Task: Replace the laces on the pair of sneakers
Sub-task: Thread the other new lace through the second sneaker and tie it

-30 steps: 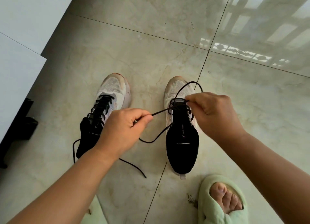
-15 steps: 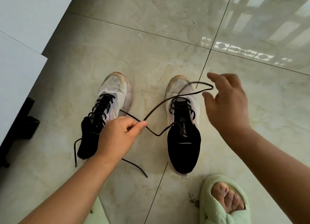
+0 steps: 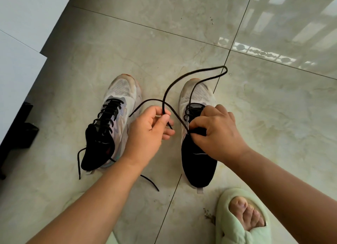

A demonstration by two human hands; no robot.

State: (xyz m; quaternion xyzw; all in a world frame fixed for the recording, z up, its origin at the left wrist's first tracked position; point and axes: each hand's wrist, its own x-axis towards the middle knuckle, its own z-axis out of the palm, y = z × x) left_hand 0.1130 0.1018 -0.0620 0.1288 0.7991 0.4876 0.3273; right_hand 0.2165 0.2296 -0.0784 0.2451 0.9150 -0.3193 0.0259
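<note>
The left hand (image 3: 147,132) pinches the black lace (image 3: 191,75) up clear of tangles, while the right hand (image 3: 217,134) pinches it at the right sneaker (image 3: 198,156) on the floor, probably to thread an eyelet

I see both bare forearms reaching forward and down from the lower edge of the view, drawing toward each other at the hands. My left hand (image 3: 147,132) is turned with its back toward the camera, thumb pressed against the forefinger in a pinch on a black lace (image 3: 182,79); the other fingers (image 3: 168,132) curl loosely underneath. My right hand (image 3: 217,132) sits just beside it, knuckles up, wrist bent downward, its fingers curled in, thumb and forefinger pinching the same lace where the fingertips meet. The two hands are close but not touching. A bare foot (image 3: 246,216) shows at lower right.
</note>
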